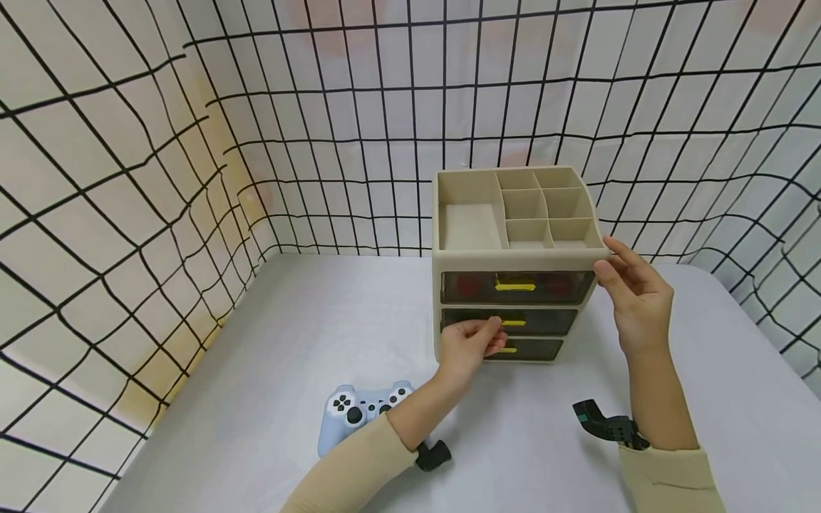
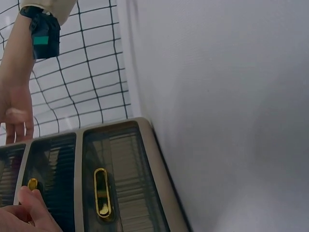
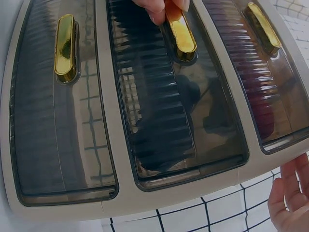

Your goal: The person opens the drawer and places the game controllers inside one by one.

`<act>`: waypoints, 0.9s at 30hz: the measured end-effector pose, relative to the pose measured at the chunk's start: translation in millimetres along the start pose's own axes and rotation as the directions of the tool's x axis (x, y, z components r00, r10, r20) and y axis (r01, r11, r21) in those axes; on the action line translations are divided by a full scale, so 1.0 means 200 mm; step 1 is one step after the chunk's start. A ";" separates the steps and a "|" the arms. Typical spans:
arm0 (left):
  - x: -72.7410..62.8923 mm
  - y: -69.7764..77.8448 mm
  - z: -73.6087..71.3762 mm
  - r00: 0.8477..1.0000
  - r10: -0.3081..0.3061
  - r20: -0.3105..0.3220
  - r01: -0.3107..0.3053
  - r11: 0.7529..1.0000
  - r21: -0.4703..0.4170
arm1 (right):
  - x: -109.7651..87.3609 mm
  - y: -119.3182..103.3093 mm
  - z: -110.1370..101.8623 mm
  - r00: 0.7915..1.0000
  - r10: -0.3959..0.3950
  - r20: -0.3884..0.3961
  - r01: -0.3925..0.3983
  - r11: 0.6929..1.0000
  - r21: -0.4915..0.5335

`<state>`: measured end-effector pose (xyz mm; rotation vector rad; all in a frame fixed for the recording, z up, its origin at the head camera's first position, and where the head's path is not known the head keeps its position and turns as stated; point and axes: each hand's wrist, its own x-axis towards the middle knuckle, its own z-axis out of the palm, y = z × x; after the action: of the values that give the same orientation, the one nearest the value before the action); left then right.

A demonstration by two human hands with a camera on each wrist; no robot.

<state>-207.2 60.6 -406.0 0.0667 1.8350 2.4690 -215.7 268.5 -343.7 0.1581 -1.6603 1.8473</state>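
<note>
A left hand (image 1: pixel 471 342) pinched the gold handle (image 3: pixel 181 34) on the middle drawer (image 1: pixel 554 323) of a beige organizer (image 1: pixel 471 259).
The organizer stood on a white table (image 1: pixel 308 320), with black wire mesh (image 1: pixel 413 128) behind and at both sides; the right hand (image 1: pixel 641 303), fingers extended, rested against its right side. The left hand partly hid the bottom drawer (image 1: pixel 535 350), and the left forearm (image 1: pixel 420 407) crossed a light-blue game controller (image 1: pixel 343 429) in front, blocking its right part from view.
</note>
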 end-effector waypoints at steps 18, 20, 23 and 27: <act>-0.01 -0.02 -0.02 1.000 0.020 0.008 -0.021 0.997 0.071 | 0.00 0.01 0.01 1.000 -0.006 0.001 0.006 1.000 0.011; -0.02 -0.03 -0.03 1.000 0.007 0.002 -0.007 0.995 0.095 | 0.00 0.01 0.01 1.000 -0.008 0.001 0.008 1.000 0.015; -0.04 -0.05 -0.04 1.000 -0.018 -0.010 0.019 0.992 0.126 | 0.00 0.00 0.01 1.000 -0.007 -0.001 0.007 1.000 0.020; -0.05 -0.09 -0.05 0.998 -0.049 -0.026 0.052 0.987 0.154 | 0.00 0.00 0.01 1.000 0.000 -0.001 0.000 1.000 0.029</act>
<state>-196.9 55.9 -425.7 0.0002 2.0081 2.2997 -216.7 266.9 -342.7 0.1695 -1.6327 1.8718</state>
